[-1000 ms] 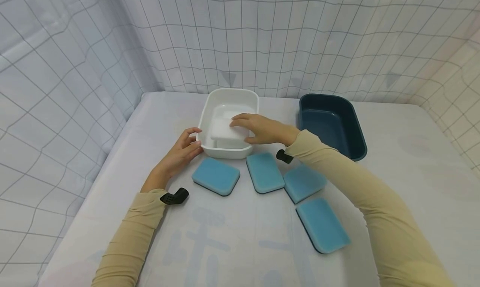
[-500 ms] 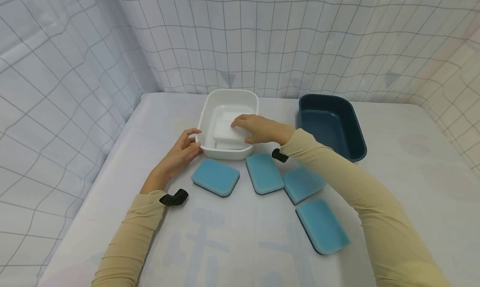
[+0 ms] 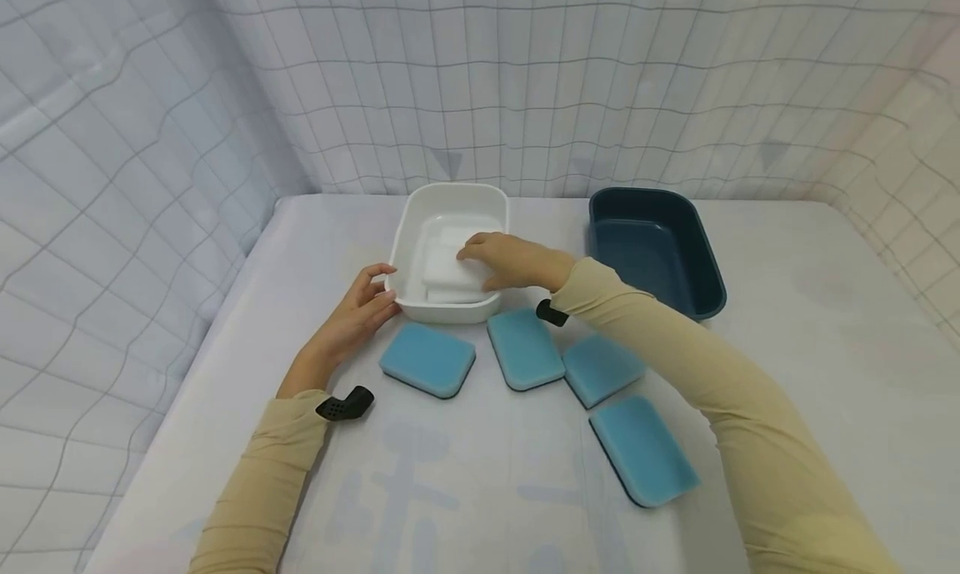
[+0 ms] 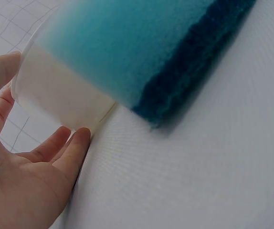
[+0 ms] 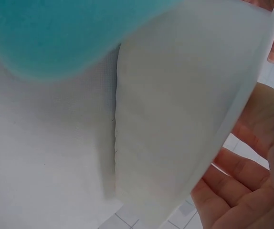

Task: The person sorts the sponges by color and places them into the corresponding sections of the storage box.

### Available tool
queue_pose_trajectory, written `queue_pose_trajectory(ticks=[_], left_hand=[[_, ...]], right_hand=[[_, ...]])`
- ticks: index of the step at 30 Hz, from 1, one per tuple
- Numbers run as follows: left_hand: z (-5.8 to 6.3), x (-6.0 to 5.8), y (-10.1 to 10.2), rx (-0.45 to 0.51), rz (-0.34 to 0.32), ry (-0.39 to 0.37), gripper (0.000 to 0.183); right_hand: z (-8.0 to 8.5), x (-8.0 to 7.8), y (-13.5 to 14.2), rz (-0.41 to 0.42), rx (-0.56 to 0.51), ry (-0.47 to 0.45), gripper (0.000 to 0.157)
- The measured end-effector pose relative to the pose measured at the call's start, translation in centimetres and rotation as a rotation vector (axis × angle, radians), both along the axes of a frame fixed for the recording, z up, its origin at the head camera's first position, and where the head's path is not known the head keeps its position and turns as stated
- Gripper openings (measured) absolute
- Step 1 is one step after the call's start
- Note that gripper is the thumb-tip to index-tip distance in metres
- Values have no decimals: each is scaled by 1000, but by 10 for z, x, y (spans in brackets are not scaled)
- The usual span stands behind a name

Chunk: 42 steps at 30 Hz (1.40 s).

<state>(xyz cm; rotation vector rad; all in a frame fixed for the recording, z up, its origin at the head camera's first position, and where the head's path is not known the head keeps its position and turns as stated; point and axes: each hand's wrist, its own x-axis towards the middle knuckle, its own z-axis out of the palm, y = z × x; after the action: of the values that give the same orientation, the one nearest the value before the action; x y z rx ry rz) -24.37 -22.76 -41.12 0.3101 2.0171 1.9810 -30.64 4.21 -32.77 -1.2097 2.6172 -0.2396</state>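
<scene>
A white tub (image 3: 452, 311) stands at the middle back of the table with white blocks in it, one of them a rectangular white block (image 3: 442, 267) lying on top. My right hand (image 3: 517, 262) reaches over the tub's right wall, its fingers curved over that block's right side. The fingertips' contact is partly hidden. My left hand (image 3: 360, 316) rests against the tub's left front corner, its relaxed fingers touching the rim and outer wall, as the left wrist view also shows. Just in front of the tub lie two light-blue sponges, the left one (image 3: 427, 359) and the middle one (image 3: 525, 349).
Two more blue sponges, a rear one (image 3: 603, 367) and a front one (image 3: 643, 451), lie beside the right forearm. A dark blue tub (image 3: 652, 245) stands at the back right, partly behind the sleeve. A white gridded curtain (image 3: 510, 99) surrounds the table.
The white block has shifted slightly right inside the tub along with my right hand. My left hand stays at the tub's corner. The head view has tilted and turned a little.
</scene>
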Motion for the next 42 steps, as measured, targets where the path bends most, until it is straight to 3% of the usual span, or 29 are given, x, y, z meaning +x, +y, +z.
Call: queue_pose_trajectory(ticks=[12,19,26,31,35,42], left_hand=[[1,6,-1,-19,4,2,34],[6,11,0,-85,54,39,37],[22,9,4,-202,179,121,54],[35,12,11,-156,273,209,50],[42,14,18,-117,300,279,52],[53,20,33,-138,359,398,54]], right_hand=[[-4,0,2,45,-51,24,52],[-2,0,4,29,-46,37,57],[8,-3,13,-2,-71,46,60],[14,2,26,-15,-139,49,57],[16,8,39,-14,-205,80,55],[20,22,60,23,-359,167,54]])
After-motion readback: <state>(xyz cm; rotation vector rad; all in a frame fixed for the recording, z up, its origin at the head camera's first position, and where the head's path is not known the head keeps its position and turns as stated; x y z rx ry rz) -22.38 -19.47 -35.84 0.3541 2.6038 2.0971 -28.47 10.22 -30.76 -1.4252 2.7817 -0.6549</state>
